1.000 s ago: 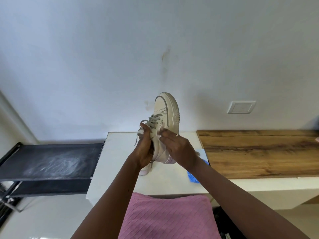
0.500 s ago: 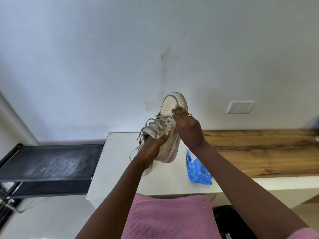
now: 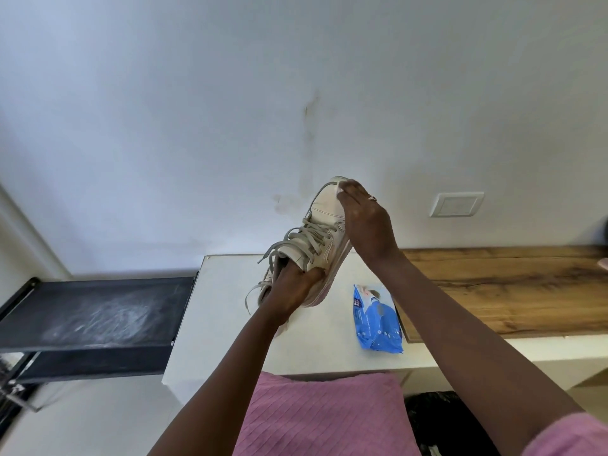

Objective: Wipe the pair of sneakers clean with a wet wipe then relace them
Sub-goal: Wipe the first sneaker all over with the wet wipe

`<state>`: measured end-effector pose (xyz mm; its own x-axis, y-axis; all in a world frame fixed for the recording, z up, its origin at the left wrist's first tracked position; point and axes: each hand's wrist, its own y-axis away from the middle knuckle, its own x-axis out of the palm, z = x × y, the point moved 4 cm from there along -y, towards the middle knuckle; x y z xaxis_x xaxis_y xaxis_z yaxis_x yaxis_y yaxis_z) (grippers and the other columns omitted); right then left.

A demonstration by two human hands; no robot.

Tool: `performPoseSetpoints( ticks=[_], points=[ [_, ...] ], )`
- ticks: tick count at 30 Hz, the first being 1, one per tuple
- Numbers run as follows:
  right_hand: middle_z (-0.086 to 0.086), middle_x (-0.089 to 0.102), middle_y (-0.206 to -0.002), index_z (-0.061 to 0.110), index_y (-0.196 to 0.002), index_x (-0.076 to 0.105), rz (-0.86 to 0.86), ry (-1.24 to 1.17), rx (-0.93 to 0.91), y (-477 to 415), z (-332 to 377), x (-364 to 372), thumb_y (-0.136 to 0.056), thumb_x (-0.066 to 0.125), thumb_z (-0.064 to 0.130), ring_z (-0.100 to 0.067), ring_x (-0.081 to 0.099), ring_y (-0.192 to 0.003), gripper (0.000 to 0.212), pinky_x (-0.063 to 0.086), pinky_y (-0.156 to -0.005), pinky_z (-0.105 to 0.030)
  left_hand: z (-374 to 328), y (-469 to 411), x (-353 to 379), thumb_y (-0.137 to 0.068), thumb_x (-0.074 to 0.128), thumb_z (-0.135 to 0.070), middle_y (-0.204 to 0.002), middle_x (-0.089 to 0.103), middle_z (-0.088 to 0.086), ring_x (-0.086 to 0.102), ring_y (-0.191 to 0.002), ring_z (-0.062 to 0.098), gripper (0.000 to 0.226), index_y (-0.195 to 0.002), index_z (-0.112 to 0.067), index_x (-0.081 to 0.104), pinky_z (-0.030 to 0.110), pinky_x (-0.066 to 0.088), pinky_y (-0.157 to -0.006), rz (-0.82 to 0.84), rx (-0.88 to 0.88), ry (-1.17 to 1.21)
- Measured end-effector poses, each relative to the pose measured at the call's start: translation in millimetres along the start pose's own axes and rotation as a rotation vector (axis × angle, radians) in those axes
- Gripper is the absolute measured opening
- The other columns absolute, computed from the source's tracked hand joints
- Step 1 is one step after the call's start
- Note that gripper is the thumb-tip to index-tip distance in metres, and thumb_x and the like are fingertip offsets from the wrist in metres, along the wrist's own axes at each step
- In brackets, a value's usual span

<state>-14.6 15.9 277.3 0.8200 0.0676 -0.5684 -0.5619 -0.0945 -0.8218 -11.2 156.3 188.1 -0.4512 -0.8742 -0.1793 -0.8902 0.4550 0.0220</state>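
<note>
A cream sneaker [image 3: 320,218] with grey laces is held up in the air, toe pointing up and away. My left hand [image 3: 292,286] grips it at the heel and collar. My right hand [image 3: 365,222] lies over the toe and right side, pressing a white wet wipe [image 3: 340,187] against the toe cap; only a small corner of the wipe shows. A second sneaker [image 3: 267,281] sits on the white table behind my left hand, mostly hidden. Loose lace ends hang to the left.
A blue wet wipe pack [image 3: 376,319] lies on the white table [image 3: 223,324]. A wooden counter [image 3: 493,291] extends to the right. A black shelf [image 3: 98,314] stands to the left. A wall socket plate [image 3: 456,204] is on the wall. Pink cloth [image 3: 325,419] covers my lap.
The sneaker has tilted so its toe leans right. My right hand slid from the laces up to the toe cap with the wipe, uncovering the blue pack on the table.
</note>
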Motion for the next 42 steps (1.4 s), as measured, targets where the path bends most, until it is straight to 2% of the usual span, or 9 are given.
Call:
performPoseSetpoints(
  ticks=[4,6,10,14,18,23,31,35,42],
  points=[
    [-0.015,0.064,-0.117,-0.001,-0.107,0.066,-0.030,-0.035,0.133,7,7,-3,-0.075,0.046,-0.012,-0.028,0.064,-0.104,0.039,0.056,-0.067,-0.029,0,1,-2,-0.069,0.059,-0.035,-0.127,0.057,-0.002,0.050,-0.121,0.018,0.065,-0.131,-0.020,0.050,0.045,0.041,-0.104,-0.058,0.046,-0.044],
    [-0.015,0.063,-0.120,-0.001,-0.107,0.067,-0.028,-0.080,0.139,22,15,-1,-0.077,0.051,-0.012,-0.028,0.066,-0.102,0.036,0.056,-0.066,-0.030,-4,3,-2,-0.072,0.057,-0.029,-0.126,0.058,-0.002,0.052,-0.119,0.015,0.059,-0.129,-0.020,0.050,0.041,0.043,-0.103,-0.058,0.067,0.011],
    [-0.017,0.063,-0.118,-0.002,-0.106,0.067,-0.015,-0.080,0.113,46,27,2,-0.084,0.040,0.000,-0.027,0.066,-0.103,0.036,0.056,-0.067,-0.028,-9,2,-2,-0.078,0.057,-0.016,-0.126,0.058,-0.001,0.054,-0.118,0.016,0.053,-0.131,-0.018,0.047,0.034,0.044,-0.101,-0.030,0.090,0.091],
    [-0.015,0.063,-0.120,-0.002,-0.110,0.066,-0.021,-0.077,0.066,35,18,1,-0.077,0.060,-0.014,-0.025,0.062,-0.109,0.036,0.055,-0.074,-0.029,-7,2,-2,-0.071,0.059,-0.025,-0.125,0.059,0.000,0.055,-0.115,0.017,0.062,-0.132,-0.019,0.047,0.042,0.046,-0.101,-0.041,0.059,0.105],
    [-0.012,0.063,-0.120,0.001,-0.110,0.066,0.038,-0.090,0.170,2,10,-4,-0.074,0.054,-0.014,-0.028,0.066,-0.098,0.041,0.055,-0.068,-0.032,-6,2,-2,-0.071,0.060,-0.026,-0.124,0.060,0.001,0.056,-0.114,0.018,0.064,-0.133,-0.017,0.047,0.044,0.046,-0.101,-0.037,0.048,0.141],
    [-0.003,0.061,-0.126,0.005,-0.118,0.063,0.115,-0.126,0.360,-28,-8,0,-0.083,0.046,-0.012,-0.031,0.063,-0.102,0.043,0.047,-0.087,-0.031,1,3,1,-0.071,0.063,-0.025,-0.123,0.061,-0.001,0.057,-0.113,0.020,0.062,-0.131,-0.021,0.049,0.048,0.046,-0.100,-0.014,0.005,0.234],
    [-0.013,0.064,-0.119,-0.001,-0.108,0.068,-0.090,-0.241,0.327,24,16,0,-0.072,0.045,-0.016,-0.028,0.065,-0.103,0.045,0.052,-0.084,-0.034,12,0,1,-0.068,0.065,-0.019,-0.122,0.063,0.009,0.061,-0.109,0.028,0.062,-0.128,-0.017,0.051,0.048,0.051,-0.093,-0.023,-0.090,0.455],
    [-0.015,0.066,-0.115,-0.002,-0.103,0.069,-0.083,-0.198,0.207,55,37,4,-0.082,0.038,0.000,-0.030,0.064,-0.104,0.037,0.055,-0.077,-0.032,12,-3,-2,-0.067,0.063,-0.014,-0.116,0.067,0.013,0.063,-0.106,0.032,0.057,-0.123,-0.012,0.056,0.052,0.050,-0.092,-0.047,-0.110,0.530],
    [-0.015,0.066,-0.112,-0.003,-0.103,0.068,-0.067,-0.102,0.124,23,26,0,-0.078,0.043,-0.007,-0.028,0.065,-0.103,0.035,0.055,-0.071,-0.030,7,-4,-5,-0.064,0.067,-0.017,-0.118,0.065,0.012,0.062,-0.108,0.033,0.061,-0.124,-0.016,0.054,0.055,0.049,-0.093,-0.012,-0.102,0.492]
  ],
)
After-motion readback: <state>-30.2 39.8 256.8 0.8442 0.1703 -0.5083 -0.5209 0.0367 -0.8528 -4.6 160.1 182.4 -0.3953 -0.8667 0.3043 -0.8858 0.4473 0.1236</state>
